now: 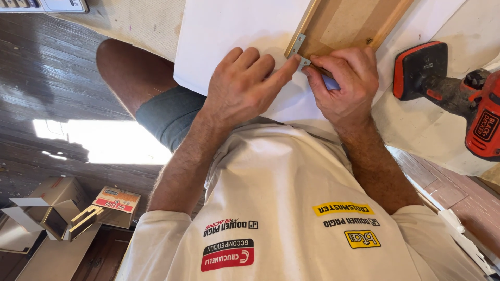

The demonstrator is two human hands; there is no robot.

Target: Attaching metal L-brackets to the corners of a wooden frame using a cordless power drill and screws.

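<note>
Closest to the camera was the person's white shirt (291,208) with coloured patches on it, and both bare arms reached out past it. Up ahead, the left hand (242,86) lay flat on a big white sheet (229,36), with its pointing finger stretched out and pressing on a small metal corner bracket (299,49). Its other fingers were bent and close together, holding nothing. Just beside it, the right hand (344,80) had its fingers curled in tight at the bracket's lower end (whether they pinched something tiny, like a screw, could not be told). That bracket sat on the near corner of a wooden frame (346,21), which lay tilted on the white sheet. Off to the right, well apart from the hands, a red and black power drill (458,99) rested on a pale cloth (442,135). A bare knee (125,73) and grey shorts (169,117) showed on the left, over a dark wood floor (47,78). Down at the lower left, some open cardboard boxes (57,211) sat on the floor.
</note>
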